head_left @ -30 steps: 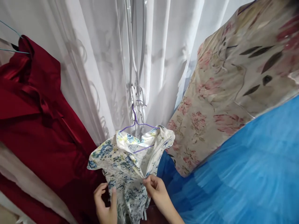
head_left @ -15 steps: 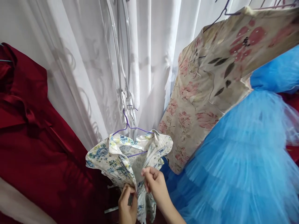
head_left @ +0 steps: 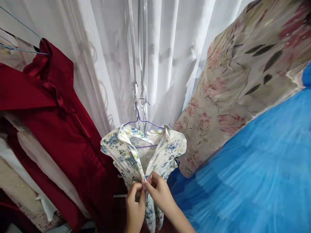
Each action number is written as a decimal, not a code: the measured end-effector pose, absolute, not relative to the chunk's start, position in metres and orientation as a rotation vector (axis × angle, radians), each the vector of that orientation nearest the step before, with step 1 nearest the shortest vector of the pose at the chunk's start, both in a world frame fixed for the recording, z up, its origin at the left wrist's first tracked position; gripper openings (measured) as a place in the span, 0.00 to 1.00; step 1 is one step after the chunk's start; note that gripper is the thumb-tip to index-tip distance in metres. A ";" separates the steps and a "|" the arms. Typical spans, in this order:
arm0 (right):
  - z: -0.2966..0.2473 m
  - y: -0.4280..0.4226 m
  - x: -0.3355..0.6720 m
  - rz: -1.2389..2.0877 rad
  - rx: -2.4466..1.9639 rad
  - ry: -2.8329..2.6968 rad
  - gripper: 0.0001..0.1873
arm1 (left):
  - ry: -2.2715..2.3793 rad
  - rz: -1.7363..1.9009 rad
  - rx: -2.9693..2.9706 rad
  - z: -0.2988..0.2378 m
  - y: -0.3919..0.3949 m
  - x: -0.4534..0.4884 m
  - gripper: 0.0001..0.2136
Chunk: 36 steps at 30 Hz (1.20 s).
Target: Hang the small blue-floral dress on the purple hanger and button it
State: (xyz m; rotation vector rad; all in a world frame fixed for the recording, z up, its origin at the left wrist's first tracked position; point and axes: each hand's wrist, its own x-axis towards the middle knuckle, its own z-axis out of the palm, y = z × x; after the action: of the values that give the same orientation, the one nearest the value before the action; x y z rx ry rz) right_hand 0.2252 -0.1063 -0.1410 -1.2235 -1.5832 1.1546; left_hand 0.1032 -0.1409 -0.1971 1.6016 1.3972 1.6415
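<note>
Our left hand (head_left: 134, 207) and right hand (head_left: 159, 194) meet fingertip to fingertip, both pinched shut on the front edges of the small white blouse with blue flowers (head_left: 126, 152). It hangs lengthwise straight down from a thin purple wire hanger (head_left: 139, 121) just above our fingers.

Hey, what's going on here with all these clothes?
A person's left hand and right hand pinch the front edges of a small blue-flowered top together. It hangs on a purple hanger before a white curtain. A red garment hangs on its left, a beige floral garment and blue tulle dress on its right.
</note>
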 end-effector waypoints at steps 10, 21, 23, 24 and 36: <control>-0.132 -0.113 0.242 1.125 -1.129 -1.578 0.17 | 1.438 1.635 1.594 -0.187 -0.151 0.128 0.05; -0.121 -0.106 0.228 1.415 -0.975 -1.165 0.16 | 1.522 1.574 1.696 -0.181 -0.145 0.120 0.09; -0.097 -0.094 0.223 1.332 -0.945 -1.160 0.15 | 1.505 1.542 1.733 -0.180 -0.138 0.117 0.09; -0.082 -0.085 0.220 1.286 -0.922 -1.172 0.14 | 1.493 1.519 1.747 -0.179 -0.134 0.116 0.10; -0.005 -0.007 0.177 1.066 -0.743 -1.162 0.13 | 1.338 1.161 1.873 -0.204 -0.071 0.050 0.05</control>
State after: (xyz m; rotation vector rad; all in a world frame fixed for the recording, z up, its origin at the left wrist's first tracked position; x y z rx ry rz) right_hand 0.1774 -0.0071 -0.0047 -0.7429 -1.1619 1.0655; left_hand 0.0496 -0.0707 -0.2039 1.8726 1.3382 1.1607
